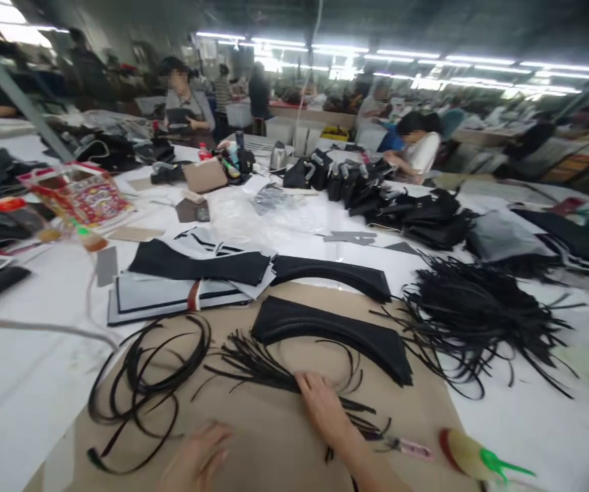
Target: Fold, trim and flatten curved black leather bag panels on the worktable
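My right hand (322, 406) lies over the middle of a bundle of thin black strips (256, 362), its fingers together and closed on them. The strips fan out to the left and stick out past the hand at the right. My left hand (199, 454), blurred, hovers at the lower edge with nothing in it, its fingers apart. Beyond the bundle lies a stack of curved black panels (330, 328). Loops of long black strip (141, 383) rest left of the bundle. All of these are on a brown board (253, 427).
A large heap of black strips (484, 314) sits at the right. A glue bottle with a green tip (466, 451) lies near the front right. Grey and black cut pieces (197, 263) are stacked behind the loops. Black bags (346, 178) line the far side, with people working beyond.
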Demonstrator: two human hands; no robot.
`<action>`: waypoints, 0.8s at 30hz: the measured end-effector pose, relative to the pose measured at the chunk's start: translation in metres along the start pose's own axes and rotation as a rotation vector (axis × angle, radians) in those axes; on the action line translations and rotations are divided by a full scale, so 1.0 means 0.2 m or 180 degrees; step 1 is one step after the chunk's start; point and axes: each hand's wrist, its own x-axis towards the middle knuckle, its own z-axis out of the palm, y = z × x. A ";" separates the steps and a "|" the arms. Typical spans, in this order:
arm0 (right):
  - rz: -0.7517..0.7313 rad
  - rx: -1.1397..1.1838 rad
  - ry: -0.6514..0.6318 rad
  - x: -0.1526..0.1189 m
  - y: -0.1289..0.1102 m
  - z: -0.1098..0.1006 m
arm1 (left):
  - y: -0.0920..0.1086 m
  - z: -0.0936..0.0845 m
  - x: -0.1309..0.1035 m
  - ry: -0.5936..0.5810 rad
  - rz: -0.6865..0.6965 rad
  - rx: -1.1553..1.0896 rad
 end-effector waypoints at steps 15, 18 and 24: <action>0.1219 0.0944 0.0669 -0.03 0.74 -0.38 | 0.49 -0.03 1.40 0.0489 0.0753 0.1684; 0.1192 0.0563 0.0741 0.07 0.94 -0.43 | 0.56 0.04 1.48 0.0227 0.1240 0.1803; 0.0263 0.0216 0.0459 0.34 0.81 -0.30 | 0.63 0.40 1.54 0.0139 0.2059 0.2146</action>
